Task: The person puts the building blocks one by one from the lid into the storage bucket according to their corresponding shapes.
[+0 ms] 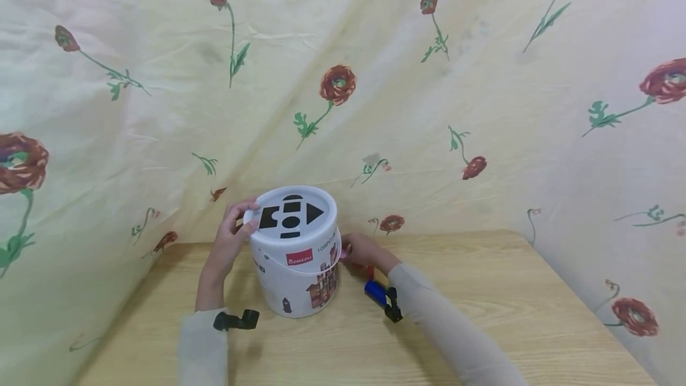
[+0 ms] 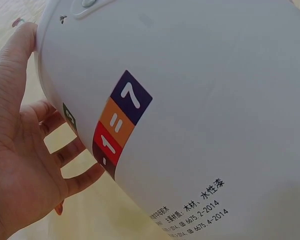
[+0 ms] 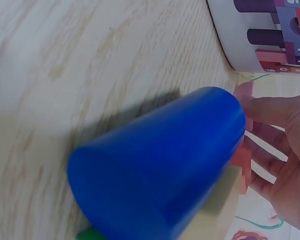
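A white lidded bucket (image 1: 295, 288) with shaped cut-outs in its lid (image 1: 321, 200) stands upright on the wooden table. My left hand (image 1: 230, 243) holds its left side, thumb and fingers at the lid's rim; in the left wrist view the fingers spread along the bucket's wall (image 2: 205, 110). To the right of the bucket, my right hand (image 1: 367, 250) pinches a small pink block (image 3: 244, 94), mostly hidden by the fingers. Close by lie a blue cylinder (image 3: 160, 160), a red block (image 3: 241, 159) and a pale wooden block (image 3: 217, 205).
A bit of a green piece (image 3: 90, 234) shows under the blue cylinder. The bucket's thin white handle (image 1: 316, 271) hangs across its front. Behind the table (image 1: 477, 302) hangs a flowered cloth (image 1: 386, 136), close beyond the bucket.
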The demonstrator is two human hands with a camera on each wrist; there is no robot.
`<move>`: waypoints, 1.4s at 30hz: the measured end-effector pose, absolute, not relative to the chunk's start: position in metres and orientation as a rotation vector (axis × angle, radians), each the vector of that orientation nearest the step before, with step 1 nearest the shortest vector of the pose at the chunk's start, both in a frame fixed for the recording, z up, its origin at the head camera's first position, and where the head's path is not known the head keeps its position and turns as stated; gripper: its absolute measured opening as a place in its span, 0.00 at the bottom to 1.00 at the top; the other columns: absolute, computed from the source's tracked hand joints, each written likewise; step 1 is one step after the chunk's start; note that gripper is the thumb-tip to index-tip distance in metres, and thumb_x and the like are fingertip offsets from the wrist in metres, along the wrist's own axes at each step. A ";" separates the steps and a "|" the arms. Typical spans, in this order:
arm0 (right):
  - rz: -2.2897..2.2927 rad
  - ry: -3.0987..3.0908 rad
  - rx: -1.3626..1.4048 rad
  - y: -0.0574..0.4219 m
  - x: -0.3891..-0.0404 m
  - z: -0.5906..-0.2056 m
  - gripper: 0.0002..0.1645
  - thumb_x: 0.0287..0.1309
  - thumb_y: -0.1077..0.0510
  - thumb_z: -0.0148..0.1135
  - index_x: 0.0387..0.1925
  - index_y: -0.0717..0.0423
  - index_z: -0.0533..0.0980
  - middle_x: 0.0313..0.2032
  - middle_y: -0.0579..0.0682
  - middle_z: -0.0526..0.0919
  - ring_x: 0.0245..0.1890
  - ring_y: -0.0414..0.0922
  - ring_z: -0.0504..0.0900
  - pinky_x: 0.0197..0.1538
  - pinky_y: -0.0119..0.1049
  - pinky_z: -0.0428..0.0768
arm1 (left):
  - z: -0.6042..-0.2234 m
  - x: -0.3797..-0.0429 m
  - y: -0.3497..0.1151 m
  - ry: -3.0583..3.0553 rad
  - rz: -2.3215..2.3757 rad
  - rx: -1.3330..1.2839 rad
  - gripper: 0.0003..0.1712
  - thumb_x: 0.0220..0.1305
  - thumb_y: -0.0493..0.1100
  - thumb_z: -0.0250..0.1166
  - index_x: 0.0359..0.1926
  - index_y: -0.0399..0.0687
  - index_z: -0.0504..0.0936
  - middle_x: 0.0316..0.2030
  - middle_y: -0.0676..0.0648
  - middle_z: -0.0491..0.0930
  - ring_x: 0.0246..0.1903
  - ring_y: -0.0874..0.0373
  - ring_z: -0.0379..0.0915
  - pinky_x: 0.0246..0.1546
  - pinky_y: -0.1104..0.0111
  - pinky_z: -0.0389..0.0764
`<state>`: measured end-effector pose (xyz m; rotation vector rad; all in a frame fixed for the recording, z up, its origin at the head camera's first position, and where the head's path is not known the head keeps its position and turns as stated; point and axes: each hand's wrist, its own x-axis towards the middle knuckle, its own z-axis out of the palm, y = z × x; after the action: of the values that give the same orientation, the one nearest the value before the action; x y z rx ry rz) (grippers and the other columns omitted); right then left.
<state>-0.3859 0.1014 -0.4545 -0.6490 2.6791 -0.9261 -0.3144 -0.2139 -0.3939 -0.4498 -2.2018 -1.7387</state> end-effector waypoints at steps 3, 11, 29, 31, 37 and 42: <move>-0.902 2.693 -0.649 0.103 -0.386 -0.453 0.17 0.61 0.67 0.67 0.50 0.53 0.85 0.34 0.51 0.84 0.26 0.44 0.79 0.29 0.35 0.81 | -0.394 -0.315 -0.214 -2.203 -1.739 -0.447 0.23 0.72 0.46 0.56 0.63 0.40 0.71 0.72 0.47 0.60 0.62 0.54 0.56 0.53 0.75 0.74; -0.891 2.644 -0.670 0.108 -0.385 -0.451 0.11 0.64 0.63 0.66 0.47 0.52 0.86 0.32 0.52 0.86 0.27 0.46 0.81 0.32 0.34 0.81 | -0.393 -0.314 -0.216 -2.206 -1.734 -0.450 0.23 0.73 0.45 0.56 0.63 0.39 0.71 0.72 0.47 0.60 0.62 0.54 0.56 0.54 0.74 0.73; -0.932 2.625 -0.692 0.102 -0.380 -0.446 0.14 0.62 0.63 0.68 0.50 0.52 0.85 0.34 0.50 0.85 0.30 0.47 0.80 0.35 0.35 0.79 | -0.391 -0.314 -0.215 -2.197 -1.733 -0.462 0.22 0.73 0.44 0.54 0.63 0.38 0.71 0.71 0.46 0.60 0.61 0.55 0.56 0.53 0.73 0.72; -0.948 2.618 -0.683 0.103 -0.380 -0.447 0.16 0.62 0.64 0.68 0.51 0.52 0.85 0.35 0.49 0.85 0.30 0.47 0.81 0.35 0.35 0.80 | -0.392 -0.314 -0.215 -2.196 -1.731 -0.463 0.22 0.73 0.44 0.55 0.63 0.38 0.71 0.71 0.46 0.60 0.61 0.55 0.56 0.53 0.74 0.73; -0.949 2.646 -0.673 0.104 -0.380 -0.450 0.16 0.61 0.64 0.69 0.51 0.54 0.84 0.33 0.48 0.84 0.30 0.44 0.79 0.34 0.35 0.80 | -0.393 -0.315 -0.214 -2.207 -1.730 -0.450 0.23 0.72 0.45 0.55 0.63 0.39 0.71 0.71 0.46 0.60 0.62 0.54 0.56 0.55 0.72 0.73; -0.956 2.657 -0.697 0.104 -0.378 -0.450 0.15 0.61 0.64 0.69 0.50 0.55 0.84 0.33 0.48 0.84 0.31 0.44 0.79 0.35 0.35 0.80 | -0.394 -0.316 -0.214 -2.212 -1.737 -0.440 0.23 0.73 0.45 0.55 0.63 0.39 0.71 0.72 0.46 0.60 0.62 0.54 0.55 0.59 0.62 0.70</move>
<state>-0.3775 0.1043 -0.4500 -0.6971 2.6571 -0.9561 -0.3158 -0.2136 -0.3936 -0.4403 -2.2118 -1.7370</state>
